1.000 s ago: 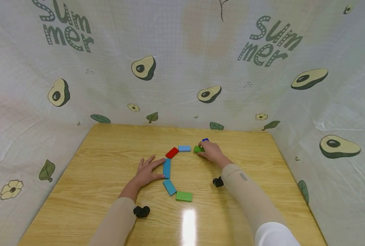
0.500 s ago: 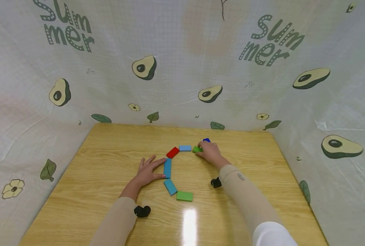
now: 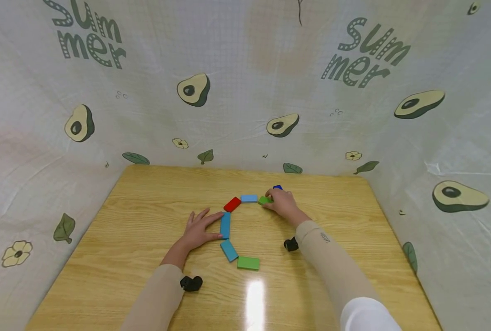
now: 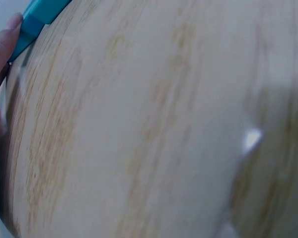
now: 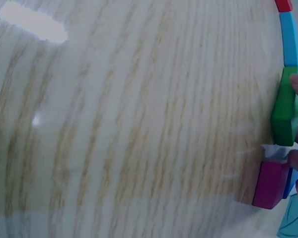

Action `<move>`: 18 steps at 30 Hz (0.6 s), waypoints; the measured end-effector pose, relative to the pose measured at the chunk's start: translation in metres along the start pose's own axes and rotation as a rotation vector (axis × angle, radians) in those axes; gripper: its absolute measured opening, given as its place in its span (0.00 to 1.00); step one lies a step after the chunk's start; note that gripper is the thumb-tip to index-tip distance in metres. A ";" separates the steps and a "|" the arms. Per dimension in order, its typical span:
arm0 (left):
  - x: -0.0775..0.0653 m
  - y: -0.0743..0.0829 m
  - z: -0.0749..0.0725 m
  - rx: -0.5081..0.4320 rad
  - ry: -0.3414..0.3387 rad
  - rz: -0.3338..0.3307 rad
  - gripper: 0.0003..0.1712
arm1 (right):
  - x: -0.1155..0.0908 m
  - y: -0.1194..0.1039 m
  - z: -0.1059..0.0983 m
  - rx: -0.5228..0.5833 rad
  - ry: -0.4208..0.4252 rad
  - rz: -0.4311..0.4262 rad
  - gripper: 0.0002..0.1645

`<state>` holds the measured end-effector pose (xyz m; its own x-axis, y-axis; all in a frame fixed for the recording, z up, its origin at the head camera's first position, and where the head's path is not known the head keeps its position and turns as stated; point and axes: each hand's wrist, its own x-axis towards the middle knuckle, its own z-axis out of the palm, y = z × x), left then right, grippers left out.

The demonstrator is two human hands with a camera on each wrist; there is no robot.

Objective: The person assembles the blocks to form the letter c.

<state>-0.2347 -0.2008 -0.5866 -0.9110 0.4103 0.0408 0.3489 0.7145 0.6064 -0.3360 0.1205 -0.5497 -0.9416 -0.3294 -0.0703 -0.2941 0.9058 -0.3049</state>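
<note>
My right hand (image 3: 284, 205) grips a green block (image 3: 264, 200) by its sides, low on the wooden table. The green block's left end meets a light blue block (image 3: 249, 198). A magenta block (image 5: 271, 184) and a dark blue block (image 5: 292, 179) lie close behind it under the fingers in the right wrist view; in the head view the magenta one is hidden by the hand. My left hand (image 3: 196, 233) rests with fingers spread, index fingertip and thumb tip touching the two ends of a long blue block (image 3: 225, 225).
A red block (image 3: 232, 204) links the light blue and long blue blocks in a curve. Below follow a teal block (image 3: 229, 251) and a light green block (image 3: 248, 263). A patterned cloth (image 3: 237, 110) encloses the table (image 3: 158, 193) at back and sides.
My right hand has slid the green block slightly left, narrowing the gap to the light blue block. My left hand has stayed in place.
</note>
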 end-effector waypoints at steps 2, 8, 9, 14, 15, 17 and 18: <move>0.000 0.000 0.000 0.003 0.003 0.002 0.45 | 0.000 0.002 -0.002 0.032 -0.014 -0.008 0.28; 0.000 0.000 0.001 0.009 0.008 0.008 0.44 | -0.005 0.003 -0.009 0.106 -0.067 -0.061 0.26; 0.000 0.000 0.001 0.010 0.007 0.006 0.44 | -0.005 0.003 -0.010 0.124 -0.073 -0.070 0.26; 0.000 0.001 0.001 0.014 0.003 0.000 0.44 | -0.008 0.004 -0.011 0.179 -0.100 -0.092 0.25; 0.000 0.001 0.001 0.015 0.003 -0.002 0.44 | -0.008 0.004 -0.011 0.180 -0.101 -0.094 0.25; 0.000 0.001 0.001 0.015 0.002 -0.003 0.44 | -0.008 0.004 -0.010 0.183 -0.100 -0.092 0.24; 0.000 0.001 0.001 0.015 0.002 -0.003 0.44 | -0.008 0.004 -0.010 0.187 -0.100 -0.087 0.24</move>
<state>-0.2343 -0.1996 -0.5867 -0.9126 0.4067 0.0407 0.3493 0.7244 0.5943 -0.3317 0.1297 -0.5409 -0.8903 -0.4373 -0.1273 -0.3291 0.8108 -0.4840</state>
